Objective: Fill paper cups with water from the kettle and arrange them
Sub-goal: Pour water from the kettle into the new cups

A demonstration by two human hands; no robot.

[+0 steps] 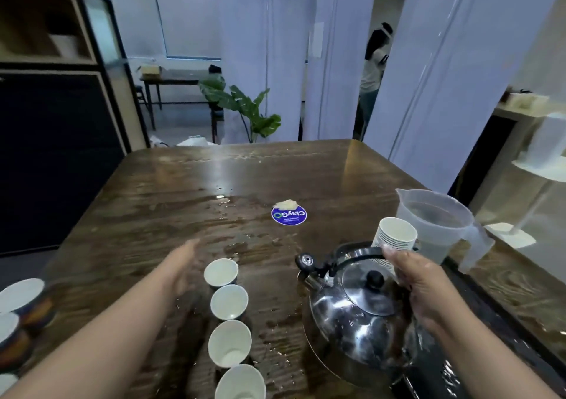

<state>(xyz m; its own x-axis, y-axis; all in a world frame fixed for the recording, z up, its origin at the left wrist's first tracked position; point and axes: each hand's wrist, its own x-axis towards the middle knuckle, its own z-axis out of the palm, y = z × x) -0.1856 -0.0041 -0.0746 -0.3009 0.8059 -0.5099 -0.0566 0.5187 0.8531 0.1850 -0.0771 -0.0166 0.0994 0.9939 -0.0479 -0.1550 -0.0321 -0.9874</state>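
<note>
Head view, nearest first: the white paper cup at the bottom edge [240,382], last in a row of four white paper cups [229,302] running away from me on the dark wet wooden table [171,190]. The nearest two look empty — maybe a little water low in the third one [229,344]; the far two I can't tell.

My right hand [424,288] is curled round the black handle of the shiny steel kettle [358,316], which sits just right of the row, spout toward the cups. My left hand [183,268] is spread flat, holding nothing, just left of the farthest cup [221,271].

Doing it well, I judge: steady the cup with the left, tip slowly, spout close over the rim — the table is already puddled, so slow wins.

Behind the kettle: a stack of white paper cups [395,238], empty on top, and a clear plastic jug [438,227] with some water. Colourful-sided cups [20,296] stand at far left, contents hidden.
</note>
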